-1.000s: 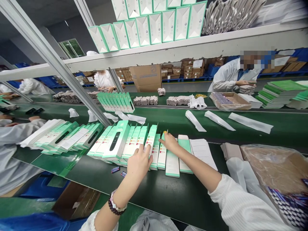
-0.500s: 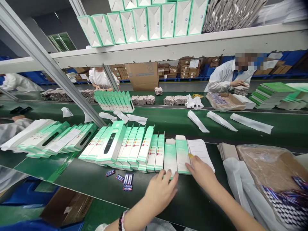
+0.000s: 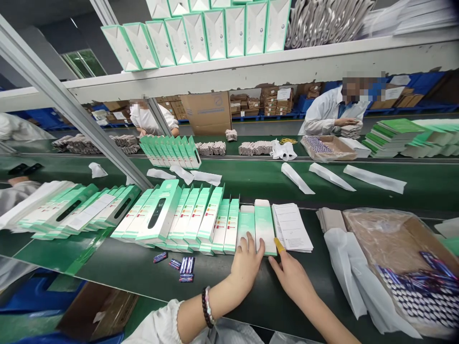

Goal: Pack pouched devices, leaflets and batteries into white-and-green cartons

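My left hand point(image 3: 246, 268) lies with fingers spread over the lower part of a green-and-white carton point(image 3: 246, 220) with a raised end flap. Beside it, my right hand point(image 3: 291, 273) is open, a yellow finger cover point(image 3: 279, 246) on its index finger. That fingertip is at the lower right edge of another carton point(image 3: 264, 224), the thumb just below it. Neither hand grips anything I can see. Leftward runs a row of similar cartons point(image 3: 206, 215), with several blue batteries point(image 3: 186, 267) in front. A stack of printed sheets point(image 3: 292, 228) lies right of the cartons.
A plastic-lined box point(image 3: 387, 234) with many batteries stands at right, white bags point(image 3: 346, 272) beside it. White strips point(image 3: 332, 177) lie on the green belt behind. A shelf edge point(image 3: 233, 74) with cartons crosses above; a metal post point(image 3: 71, 100) slants at left. Co-workers sit across.
Both hands have come closer to the end cartons; my left hand has moved up onto one, and my right hand has lowered to the other's bottom edge. The view has shifted slightly.
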{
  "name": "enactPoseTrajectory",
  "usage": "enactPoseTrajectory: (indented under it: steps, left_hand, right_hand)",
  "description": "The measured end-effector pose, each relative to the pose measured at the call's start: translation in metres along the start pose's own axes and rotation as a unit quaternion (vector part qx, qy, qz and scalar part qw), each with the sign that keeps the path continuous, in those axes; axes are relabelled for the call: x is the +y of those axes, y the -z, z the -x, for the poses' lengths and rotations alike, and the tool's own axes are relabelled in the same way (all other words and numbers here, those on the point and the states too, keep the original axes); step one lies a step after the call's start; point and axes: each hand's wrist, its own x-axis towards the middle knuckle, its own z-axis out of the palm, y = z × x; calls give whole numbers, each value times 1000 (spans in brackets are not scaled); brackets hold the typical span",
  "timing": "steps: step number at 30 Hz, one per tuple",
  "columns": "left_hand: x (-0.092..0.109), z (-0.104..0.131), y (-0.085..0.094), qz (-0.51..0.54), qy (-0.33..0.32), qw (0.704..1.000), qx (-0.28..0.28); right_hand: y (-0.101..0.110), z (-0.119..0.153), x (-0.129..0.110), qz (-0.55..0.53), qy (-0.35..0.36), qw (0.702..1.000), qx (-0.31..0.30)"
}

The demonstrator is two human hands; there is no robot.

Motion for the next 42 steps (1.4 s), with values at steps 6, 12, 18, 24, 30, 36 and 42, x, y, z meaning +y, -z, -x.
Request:
enactPoseTrajectory:
  steps: [6, 12, 18, 24, 30, 36, 42]
  left_hand:
    - [1, 6, -9, -8, -39, 998, 51]
    - [7, 18, -12, -7, -24, 996, 84]
    - [1, 7, -7, 21, -15, 998, 57]
    - [-4, 1, 12, 70, -32, 997, 28]
    - [-91, 48, 74, 169, 117, 966, 158]
    - [-213, 77, 80, 93, 396, 906, 116]
    - [-201, 82, 90, 217, 378, 877, 203]
  right_hand:
    - [-12, 6, 12, -320, -55, 946, 19]
    - [-22, 2, 15, -403, -45, 909, 98]
    - [-23, -2, 10, -317, -17, 942, 107]
    - [-22, 6, 15, -150, 25, 981, 121]
    - [2, 8, 41, -5, 69, 977, 203]
    - [42, -26, 77, 125, 174, 949, 232]
    - [43, -12, 49, -71, 110, 977, 166]
